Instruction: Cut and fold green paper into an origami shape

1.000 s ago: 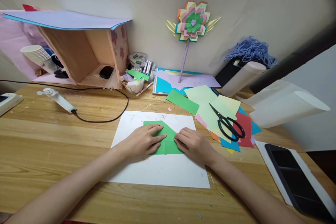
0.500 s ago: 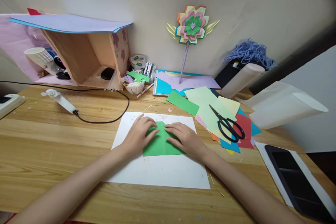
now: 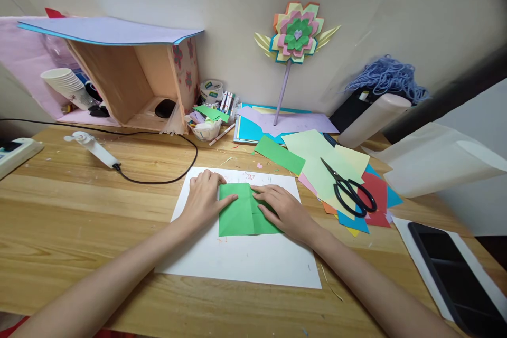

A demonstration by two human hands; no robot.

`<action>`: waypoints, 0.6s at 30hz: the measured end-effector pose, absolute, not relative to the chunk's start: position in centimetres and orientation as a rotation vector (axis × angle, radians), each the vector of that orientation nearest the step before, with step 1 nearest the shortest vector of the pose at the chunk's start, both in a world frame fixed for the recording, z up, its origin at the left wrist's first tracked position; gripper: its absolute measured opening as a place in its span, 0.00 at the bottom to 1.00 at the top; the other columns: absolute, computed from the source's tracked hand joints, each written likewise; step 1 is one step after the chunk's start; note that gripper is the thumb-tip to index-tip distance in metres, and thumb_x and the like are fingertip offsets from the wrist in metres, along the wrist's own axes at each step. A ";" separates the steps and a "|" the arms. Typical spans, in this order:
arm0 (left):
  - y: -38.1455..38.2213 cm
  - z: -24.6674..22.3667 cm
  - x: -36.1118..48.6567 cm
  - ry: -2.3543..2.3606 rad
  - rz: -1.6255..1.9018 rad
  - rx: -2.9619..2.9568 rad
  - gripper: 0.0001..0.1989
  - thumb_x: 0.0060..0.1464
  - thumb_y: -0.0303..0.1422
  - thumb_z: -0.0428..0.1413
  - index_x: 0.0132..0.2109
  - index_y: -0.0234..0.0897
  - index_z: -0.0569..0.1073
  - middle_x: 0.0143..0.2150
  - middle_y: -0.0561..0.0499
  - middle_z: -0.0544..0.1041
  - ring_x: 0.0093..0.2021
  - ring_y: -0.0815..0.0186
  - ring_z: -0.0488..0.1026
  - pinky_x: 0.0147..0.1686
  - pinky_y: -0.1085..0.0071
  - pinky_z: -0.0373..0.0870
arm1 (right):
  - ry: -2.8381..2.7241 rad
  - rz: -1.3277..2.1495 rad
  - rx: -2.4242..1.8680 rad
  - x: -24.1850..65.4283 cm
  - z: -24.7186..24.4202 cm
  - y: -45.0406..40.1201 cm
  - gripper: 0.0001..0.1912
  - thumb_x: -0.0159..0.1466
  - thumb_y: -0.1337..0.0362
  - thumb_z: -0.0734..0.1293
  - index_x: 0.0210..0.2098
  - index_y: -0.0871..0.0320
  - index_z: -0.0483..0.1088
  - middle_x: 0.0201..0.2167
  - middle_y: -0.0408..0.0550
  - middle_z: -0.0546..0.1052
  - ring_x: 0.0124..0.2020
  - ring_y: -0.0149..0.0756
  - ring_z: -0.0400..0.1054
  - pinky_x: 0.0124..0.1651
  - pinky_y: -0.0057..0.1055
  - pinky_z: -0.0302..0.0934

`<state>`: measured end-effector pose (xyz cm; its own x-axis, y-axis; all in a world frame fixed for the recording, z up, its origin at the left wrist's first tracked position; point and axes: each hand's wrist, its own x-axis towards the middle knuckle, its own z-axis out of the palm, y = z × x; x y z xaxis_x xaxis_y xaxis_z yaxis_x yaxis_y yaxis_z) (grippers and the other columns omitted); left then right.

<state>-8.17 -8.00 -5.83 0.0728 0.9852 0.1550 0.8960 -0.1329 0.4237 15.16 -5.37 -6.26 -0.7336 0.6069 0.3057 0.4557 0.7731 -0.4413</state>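
Note:
A creased green paper lies on a white sheet in front of me. At its left edge is my left hand, thumb stretched over the paper and fingers at its upper left corner. My right hand rests on the right half of the green paper, fingers spread and pointing to the middle crease. The palm hides the paper's right edge. Neither hand is closed round anything.
Black-handled scissors lie on coloured papers at right, by a green strip. A phone is far right. Behind stand a paper flower, a cardboard box and a bowl. A corded white device lies left.
My left hand has shifted left to the paper's edge, uncovering more of its left half. My right hand has stayed on the right half. The whole view has moved slightly.

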 end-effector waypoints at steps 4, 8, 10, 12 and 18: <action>-7.8 -5.9 -8.1 1.895 0.647 2.076 0.18 0.47 0.46 0.56 0.37 0.37 0.65 0.39 0.49 0.67 0.42 0.58 0.64 0.42 0.60 0.57 | -2.535 0.481 -0.798 15.2 -6.3 -5.4 0.12 0.63 0.70 0.58 0.46 0.57 0.66 0.53 0.50 0.70 0.52 0.41 0.63 0.52 0.46 0.60; -7.8 -5.5 -7.8 1.760 0.689 2.078 0.13 0.50 0.41 0.56 0.37 0.37 0.65 0.33 0.52 0.69 0.36 0.62 0.65 0.38 0.63 0.60 | -2.550 0.495 -0.805 15.2 -6.1 -5.4 0.14 0.63 0.71 0.57 0.47 0.56 0.65 0.55 0.49 0.68 0.52 0.40 0.62 0.52 0.45 0.60; -8.0 -5.3 -7.5 1.693 0.718 2.091 0.10 0.52 0.38 0.55 0.39 0.37 0.67 0.32 0.51 0.70 0.35 0.63 0.66 0.37 0.64 0.62 | -2.558 0.499 -0.808 15.2 -6.0 -5.4 0.15 0.62 0.71 0.58 0.48 0.56 0.64 0.55 0.49 0.67 0.53 0.40 0.61 0.52 0.45 0.60; -8.3 -5.4 -7.3 1.612 0.759 2.127 0.09 0.54 0.34 0.53 0.42 0.37 0.68 0.35 0.50 0.72 0.37 0.63 0.68 0.38 0.64 0.65 | -2.568 0.505 -0.817 15.3 -5.9 -5.5 0.15 0.62 0.71 0.58 0.48 0.56 0.64 0.56 0.48 0.67 0.53 0.40 0.61 0.53 0.44 0.59; -9.0 -6.6 -6.9 1.332 0.780 2.545 0.23 0.54 0.21 0.46 0.57 0.37 0.61 0.53 0.44 0.71 0.51 0.61 0.69 0.47 0.60 0.69 | -2.569 0.526 -0.826 15.3 -5.9 -5.5 0.15 0.62 0.71 0.58 0.49 0.57 0.64 0.55 0.49 0.67 0.53 0.40 0.60 0.54 0.43 0.59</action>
<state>-6.92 -8.99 -6.61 0.4661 0.8030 0.3713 0.7169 -0.5888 0.3733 15.33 -5.47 -5.87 -0.7503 0.6134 0.2467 0.4671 0.7558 -0.4589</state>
